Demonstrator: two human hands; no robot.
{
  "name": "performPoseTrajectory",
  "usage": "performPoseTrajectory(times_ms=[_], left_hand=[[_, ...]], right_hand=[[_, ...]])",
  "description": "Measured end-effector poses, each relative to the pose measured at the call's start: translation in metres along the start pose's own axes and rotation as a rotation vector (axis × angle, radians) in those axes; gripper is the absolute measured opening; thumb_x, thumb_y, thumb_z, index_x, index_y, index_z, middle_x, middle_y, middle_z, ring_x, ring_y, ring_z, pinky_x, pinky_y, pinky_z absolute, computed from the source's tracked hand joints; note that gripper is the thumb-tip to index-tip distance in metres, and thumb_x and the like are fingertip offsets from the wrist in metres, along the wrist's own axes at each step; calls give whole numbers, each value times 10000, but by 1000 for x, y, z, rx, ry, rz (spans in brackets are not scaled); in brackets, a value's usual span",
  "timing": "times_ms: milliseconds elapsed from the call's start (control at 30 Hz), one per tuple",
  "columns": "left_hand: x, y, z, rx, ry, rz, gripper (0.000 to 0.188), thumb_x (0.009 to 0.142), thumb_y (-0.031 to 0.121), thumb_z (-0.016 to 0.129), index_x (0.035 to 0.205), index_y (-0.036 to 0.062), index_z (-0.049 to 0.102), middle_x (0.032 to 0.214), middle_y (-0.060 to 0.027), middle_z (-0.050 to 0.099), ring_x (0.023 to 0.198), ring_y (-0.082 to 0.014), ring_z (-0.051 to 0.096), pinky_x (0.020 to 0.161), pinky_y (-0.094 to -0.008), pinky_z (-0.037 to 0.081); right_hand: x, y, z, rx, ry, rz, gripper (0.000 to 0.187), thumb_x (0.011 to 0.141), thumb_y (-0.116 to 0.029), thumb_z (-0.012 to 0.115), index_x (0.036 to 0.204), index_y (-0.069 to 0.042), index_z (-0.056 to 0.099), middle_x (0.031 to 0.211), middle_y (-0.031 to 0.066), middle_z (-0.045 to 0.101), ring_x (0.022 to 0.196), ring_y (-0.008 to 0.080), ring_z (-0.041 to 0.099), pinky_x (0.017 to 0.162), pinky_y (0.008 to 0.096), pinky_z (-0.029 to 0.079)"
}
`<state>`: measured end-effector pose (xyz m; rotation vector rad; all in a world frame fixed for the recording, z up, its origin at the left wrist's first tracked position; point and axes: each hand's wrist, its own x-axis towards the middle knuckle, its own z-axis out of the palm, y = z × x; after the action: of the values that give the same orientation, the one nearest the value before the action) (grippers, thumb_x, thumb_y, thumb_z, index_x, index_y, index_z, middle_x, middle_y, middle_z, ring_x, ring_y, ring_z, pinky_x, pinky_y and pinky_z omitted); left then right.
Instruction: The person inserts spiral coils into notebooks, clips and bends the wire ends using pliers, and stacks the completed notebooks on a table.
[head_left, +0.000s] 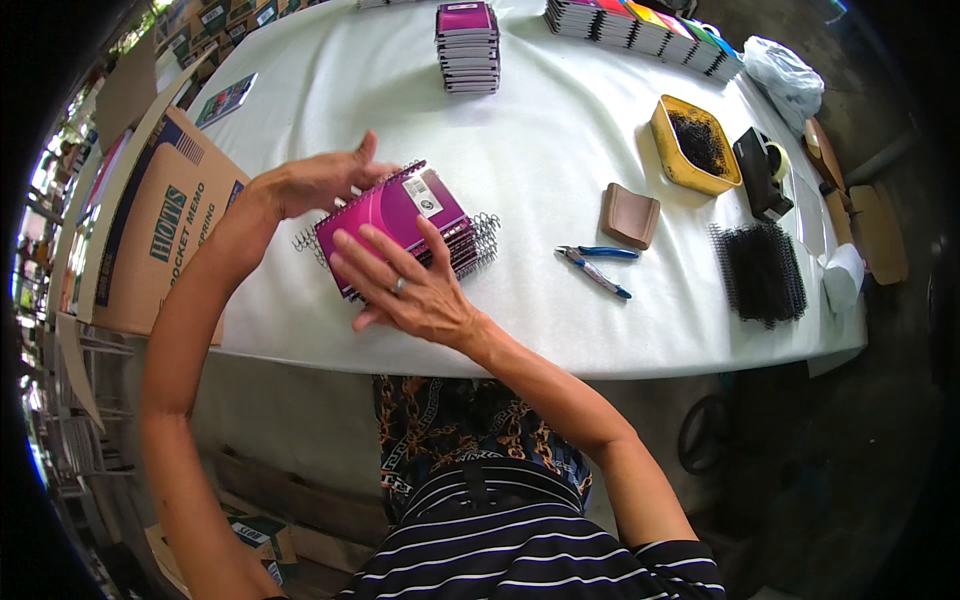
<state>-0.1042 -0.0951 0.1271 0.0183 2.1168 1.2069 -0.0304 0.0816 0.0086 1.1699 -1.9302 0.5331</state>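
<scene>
In front of me a stack of purple spiral notebooks point(387, 222) lies at a slant on the white-covered table. Wire coils stick out at its left and right sides. My right hand point(405, 285), with a ring on one finger, rests on the near part of the top cover, its fingers spread. At the stack's far left edge is my left hand point(318, 182), thumb raised and fingers stretched toward the coil binding. Its fingertips are partly hidden, so I cannot tell whether they touch the wire. Neither hand grips anything visible.
Right of the stack lie blue-handled pliers point(597, 265) and a brown curved block point(630, 215). Beyond them are a yellow tub point(735, 183) of black bits, a tape dispenser point(765, 175) and black coils point(760, 273). A carton point(165, 215) stands left; another notebook stack point(468, 55) stands at the back.
</scene>
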Motion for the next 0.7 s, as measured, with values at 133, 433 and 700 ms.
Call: performPoseTrajectory(times_ms=[133,433,700], left_hand=[[11,-16,-8,4,-182,-127,861,943,690,314,1463,6,379,1493,-201,384,1376,-223,367,1156,-323,235],[-34,-70,73,306,1219,919,514,1041,218,278,1499,-15,280,1575,-157,267,1493,-299,104,1205,-416,83],[-8,-72,107,232,1123,1056,506,999,182,396,1475,14,359,1568,-131,306,1495,-277,134,1199,-487,22]], right_hand=[[-3,5,7,55,24,13,705,854,-547,546,1422,-137,458,1500,33,423,1388,184,371,1169,544,174],[18,111,-68,569,-305,858,815,966,-622,247,1333,56,509,1315,259,557,1294,364,488,1146,490,266],[42,101,-69,799,-772,868,785,1000,-623,282,1128,52,662,797,227,663,834,350,643,864,447,465]])
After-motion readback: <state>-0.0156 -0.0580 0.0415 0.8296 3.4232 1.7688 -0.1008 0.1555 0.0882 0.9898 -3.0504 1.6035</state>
